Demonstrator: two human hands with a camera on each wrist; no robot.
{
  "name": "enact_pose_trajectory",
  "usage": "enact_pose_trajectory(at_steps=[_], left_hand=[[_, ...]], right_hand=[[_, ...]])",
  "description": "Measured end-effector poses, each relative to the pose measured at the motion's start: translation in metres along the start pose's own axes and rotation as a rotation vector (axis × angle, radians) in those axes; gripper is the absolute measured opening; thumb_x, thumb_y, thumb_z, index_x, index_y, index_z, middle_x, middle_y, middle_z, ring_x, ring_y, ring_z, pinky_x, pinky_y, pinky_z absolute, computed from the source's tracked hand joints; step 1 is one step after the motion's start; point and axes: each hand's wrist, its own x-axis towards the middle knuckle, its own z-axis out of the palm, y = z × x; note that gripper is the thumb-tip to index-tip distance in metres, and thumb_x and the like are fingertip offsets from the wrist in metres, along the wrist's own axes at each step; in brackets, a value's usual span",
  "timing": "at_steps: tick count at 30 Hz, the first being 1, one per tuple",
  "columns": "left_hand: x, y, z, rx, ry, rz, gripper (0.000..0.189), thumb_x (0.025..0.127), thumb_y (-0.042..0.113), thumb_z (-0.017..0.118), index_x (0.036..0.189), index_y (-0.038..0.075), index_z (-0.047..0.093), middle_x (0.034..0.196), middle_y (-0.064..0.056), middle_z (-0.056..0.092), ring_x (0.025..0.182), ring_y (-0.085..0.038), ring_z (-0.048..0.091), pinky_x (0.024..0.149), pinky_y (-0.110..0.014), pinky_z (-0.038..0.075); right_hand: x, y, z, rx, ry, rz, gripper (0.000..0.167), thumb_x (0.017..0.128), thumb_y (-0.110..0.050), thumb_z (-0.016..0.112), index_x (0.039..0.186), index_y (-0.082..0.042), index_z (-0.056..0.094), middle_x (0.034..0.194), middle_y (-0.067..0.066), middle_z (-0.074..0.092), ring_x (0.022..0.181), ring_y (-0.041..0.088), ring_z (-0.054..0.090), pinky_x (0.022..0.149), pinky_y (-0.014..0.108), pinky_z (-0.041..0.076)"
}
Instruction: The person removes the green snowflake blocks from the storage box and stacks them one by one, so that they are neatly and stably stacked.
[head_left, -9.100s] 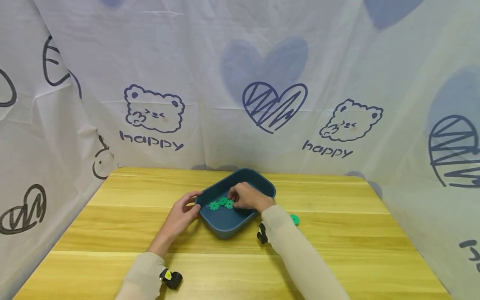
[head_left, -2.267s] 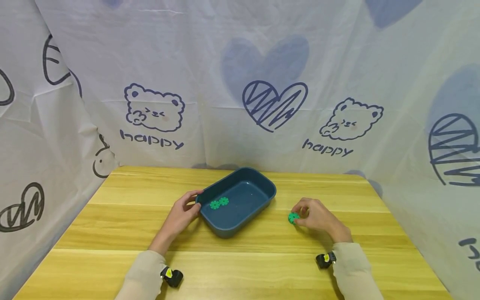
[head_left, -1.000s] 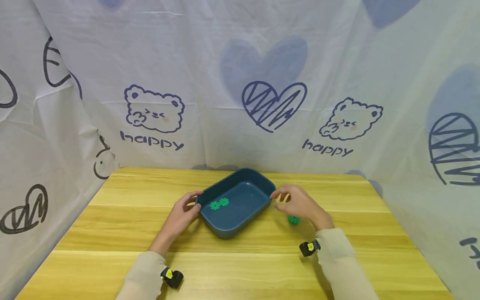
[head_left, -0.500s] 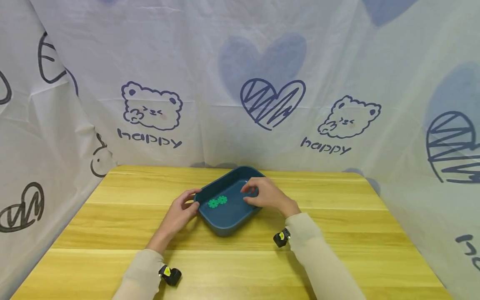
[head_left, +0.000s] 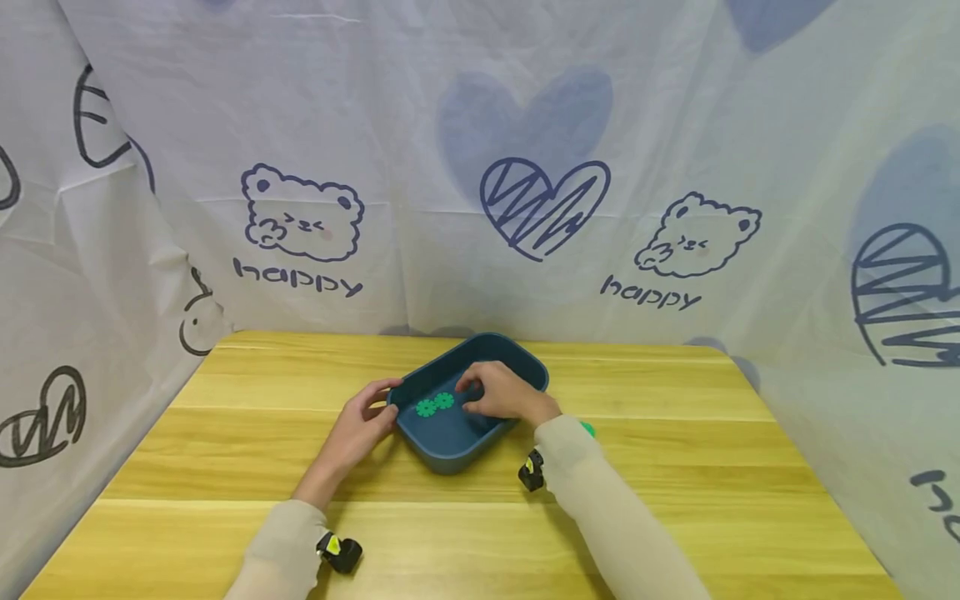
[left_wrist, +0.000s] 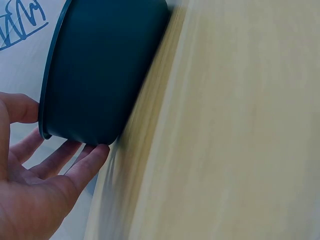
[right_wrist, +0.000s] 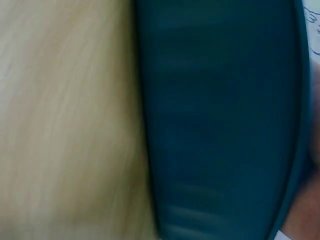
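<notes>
A dark blue rectangular bin (head_left: pixel 450 462) stands on the table. Inside, toward its left end, lie two green snowflake-shaped building discs (head_left: pixel 426 407), side by side. My left hand (head_left: pixel 363 427) rests spread against the bin's outer left end; the left wrist view has the thumb at the rim and fingertips on the wall below. My right hand (head_left: pixel 498 392) reaches over the near right rim into the bin, a gap between thumb and fingers, close right of the discs. More green plastic (head_left: pixel 588 429) shows on the table, mostly hidden by the right sleeve.
The wooden table (head_left: pixel 420 542) has a white printed cloth (head_left: pixel 420 275) hanging behind it and at both sides. A small black camera sits on each wrist, the left wrist camera (head_left: pixel 341 552) close above the tabletop. The bin's side wall (right_wrist: pixel 220 115) fills much of the right wrist view.
Three discs lay in the bin earliest; now two. My right hand held a green disc on the table at the right, let go, and moved left into the bin. My left hand stayed.
</notes>
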Motion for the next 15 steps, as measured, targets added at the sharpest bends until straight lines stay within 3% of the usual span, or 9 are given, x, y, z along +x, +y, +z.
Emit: enact_pose_trajectory(at_steps=[6, 15], left_hand=[[0.0, 0.0, 0.0, 0.011, -0.001, 0.009, 0.044, 0.106, 0.007, 0.051, 0.15, 0.006, 0.049, 0.148, -0.027, 0.051, 0.129, -0.043, 0.06, 0.094, -0.029, 0.058], [-0.001, 0.001, -0.001, 0.011, -0.003, -0.003, 0.044, 0.106, 0.009, 0.051, 0.15, 0.007, 0.049, 0.149, -0.027, 0.051, 0.131, -0.043, 0.059, 0.096, -0.032, 0.058]], right_hand=[[0.013, -0.006, 0.006, -0.041, -0.032, 0.017, 0.026, 0.091, -0.01, 0.077, 0.116, -0.005, 0.075, 0.118, 0.01, 0.072, 0.108, 0.027, 0.066, 0.098, 0.04, 0.055], [0.024, -0.01, 0.014, -0.06, -0.107, 0.057, 0.03, 0.091, -0.01, 0.077, 0.121, -0.009, 0.074, 0.128, 0.008, 0.071, 0.128, 0.027, 0.059, 0.115, 0.044, 0.045]])
